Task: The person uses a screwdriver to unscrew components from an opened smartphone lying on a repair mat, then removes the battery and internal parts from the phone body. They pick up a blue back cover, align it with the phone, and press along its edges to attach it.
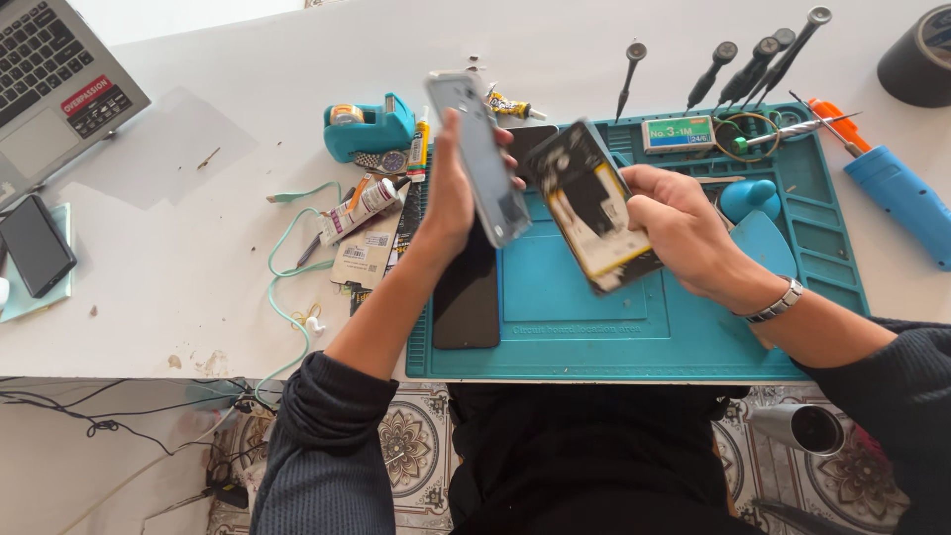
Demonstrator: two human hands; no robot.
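Lap: the person is sitting close to the desk [149, 297], with dark sleeves reaching up over its near edge.
Floor: a patterned floor [406, 456] is showing under the desk, with black wires lying on the left.
Mat: a blue-green work mat [555, 337] is lying on the desk right in front of the person.
Dark phone: a black phone [466, 297] is lying flat on the left side of the mat, partly under the left arm.
Left hand: the left hand [451, 193] is wrapping its fingers around a grey phone body [482, 163] and holding it up above the mat, tilted.
Right hand: the right hand [679, 228] is gripping an open phone back [594, 213] by its right edge, just beside the grey one; the two parts are not touching.
In the way: both hands and parts are hiding the middle of the mat.
Left side: glue tubes [362, 208], a green cable [287, 258] and a blue-green tape holder [371, 124] are lying just left of the mat.
Right side: a blue power tool [897, 188] is lying past the mat.
Far edge: screwdrivers [753, 64] are lying in a row at the top of the mat.
Far corners: a laptop [54, 74] is sitting far left, a black tape roll [916, 59] far right.
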